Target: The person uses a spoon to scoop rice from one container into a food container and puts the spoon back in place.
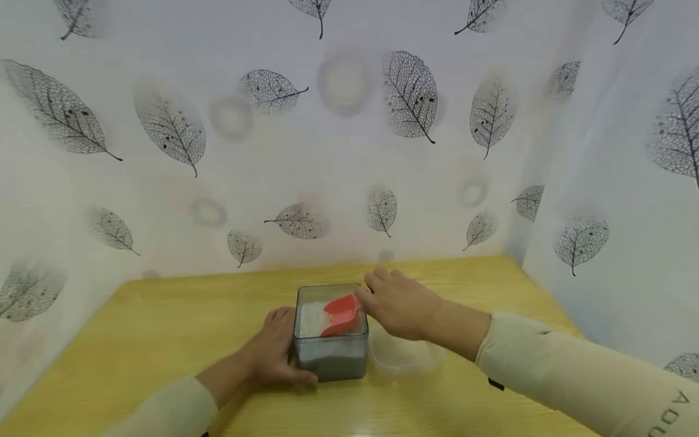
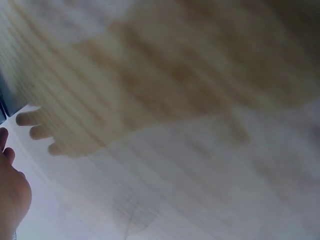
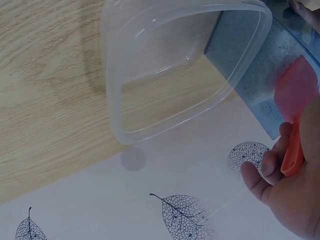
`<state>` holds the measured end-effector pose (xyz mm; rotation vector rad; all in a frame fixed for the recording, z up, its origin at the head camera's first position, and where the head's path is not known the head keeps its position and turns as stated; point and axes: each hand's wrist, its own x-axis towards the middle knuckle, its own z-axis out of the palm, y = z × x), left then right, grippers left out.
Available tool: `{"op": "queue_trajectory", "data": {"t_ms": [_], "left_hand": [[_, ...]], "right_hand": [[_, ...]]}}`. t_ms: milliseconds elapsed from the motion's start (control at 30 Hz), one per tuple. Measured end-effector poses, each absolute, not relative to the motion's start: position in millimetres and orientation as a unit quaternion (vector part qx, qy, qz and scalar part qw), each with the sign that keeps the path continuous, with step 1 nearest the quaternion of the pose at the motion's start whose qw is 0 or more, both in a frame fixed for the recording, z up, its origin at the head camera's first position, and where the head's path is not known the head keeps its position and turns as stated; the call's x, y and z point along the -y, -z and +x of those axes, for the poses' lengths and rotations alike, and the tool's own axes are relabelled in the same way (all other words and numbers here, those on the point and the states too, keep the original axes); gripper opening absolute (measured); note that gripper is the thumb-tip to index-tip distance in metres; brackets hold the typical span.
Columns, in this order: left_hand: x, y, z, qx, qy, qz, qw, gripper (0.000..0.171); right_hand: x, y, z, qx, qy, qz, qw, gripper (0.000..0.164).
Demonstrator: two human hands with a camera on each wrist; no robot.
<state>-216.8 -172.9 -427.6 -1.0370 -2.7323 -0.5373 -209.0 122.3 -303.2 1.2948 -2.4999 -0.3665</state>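
A see-through grey square container (image 1: 333, 361), partly filled with white grains (image 1: 312, 318) like rice, stands on the table. My left hand (image 1: 273, 352) holds it at the left side, the thumb along the lower front. In the left wrist view only part of that hand (image 2: 12, 195) shows at the left edge. With my right hand (image 1: 401, 303) I grip the handle of a red scoop (image 1: 343, 314), tilted inside the container. The right wrist view shows curled fingers around the scoop's orange-red handle (image 3: 294, 152). The scoop's front edge meets the grains.
A clear plastic tub (image 1: 404, 364) with rounded corners stands right beside the grey container, partly below my right forearm. Its rim (image 3: 115, 110) shows in the right wrist view. A leaf-patterned white sheet (image 1: 349, 164) borders the wooden table (image 1: 191, 321) behind and at the sides.
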Motion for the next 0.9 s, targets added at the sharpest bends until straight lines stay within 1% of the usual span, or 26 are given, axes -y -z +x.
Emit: {"op": "queue_trajectory", "data": {"t_ms": [100,267,367,533,600,767,833,900], "left_hand": [[173.6,429.3,-211.2,0.920,0.178,-0.341,0.072,0.118],[173.5,429.2,-211.0,0.921,0.181,-0.339,0.070,0.116],[173.0,429.2,-212.6,0.920,0.186,-0.339,0.069,0.116],[175.4,427.6,-215.2,0.922,0.181,-0.338,0.057,0.117],[176.3,427.8,-214.5,0.923,0.179,-0.338,0.050,0.118],[176.9,426.3,-216.1,0.921,0.181,-0.339,0.071,0.117],[175.5,425.8,-217.0,0.918,0.183,-0.343,0.079,0.116],[173.9,426.5,-216.5,0.917,0.183,-0.346,0.074,0.116]], "right_hand": [[-121.8,309.1,-207.8,0.866,0.121,0.460,0.152,0.020],[-123.0,310.2,-210.8,0.859,0.107,0.472,0.168,0.017],[-124.9,310.8,-212.7,0.860,0.093,0.474,0.164,0.015],[-125.1,311.8,-214.6,0.857,0.085,0.478,0.176,0.018],[-124.8,313.3,-214.7,0.848,0.091,0.486,0.192,0.021],[-120.1,311.1,-216.0,0.824,0.110,0.499,0.244,0.023],[-117.7,309.5,-215.5,0.820,0.114,0.499,0.254,0.023],[-115.1,310.1,-214.0,0.818,0.115,0.502,0.255,0.023]]}}
